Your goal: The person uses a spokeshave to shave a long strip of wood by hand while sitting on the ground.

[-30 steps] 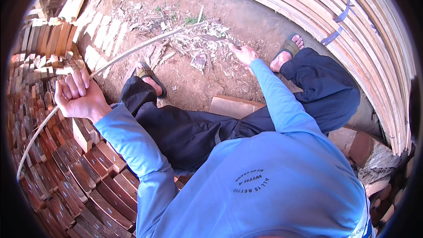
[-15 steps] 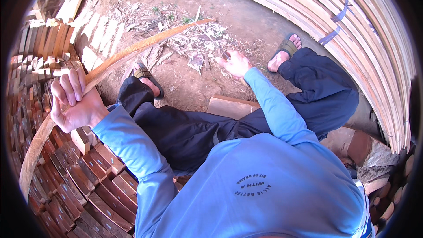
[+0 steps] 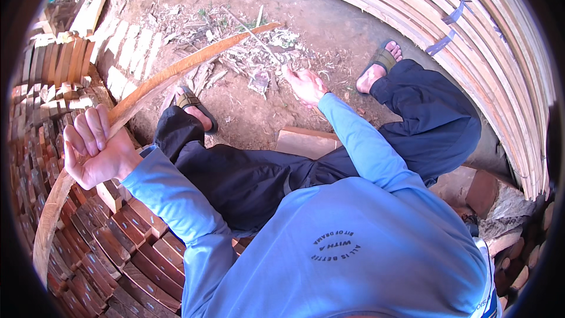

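Observation:
My left hand (image 3: 99,148) is closed round a long, slightly curved wooden strip (image 3: 179,66). The strip slants from the lower left, past my hand, to a far end above the wood shavings (image 3: 259,76). Reaching forward over the ground, my right hand (image 3: 307,86) is closed at the near end of a long, thin, blade-like tool (image 3: 238,22). That tool passes close to the strip's far end; I cannot tell whether they touch. Its grip is mostly hidden in my fingers.
Stacks of cut wooden blocks (image 3: 126,229) fill the left side. Long bundled boards (image 3: 406,17) curve along the upper right, with purple ties. A wooden block (image 3: 306,142) lies between my legs. My sandalled feet (image 3: 197,109) rest on the dirt on either side.
My right hand has moved slightly left and turned, and the thin tool now slants up and left across the strip's far end. My left hand and the strip have shifted slightly down and left.

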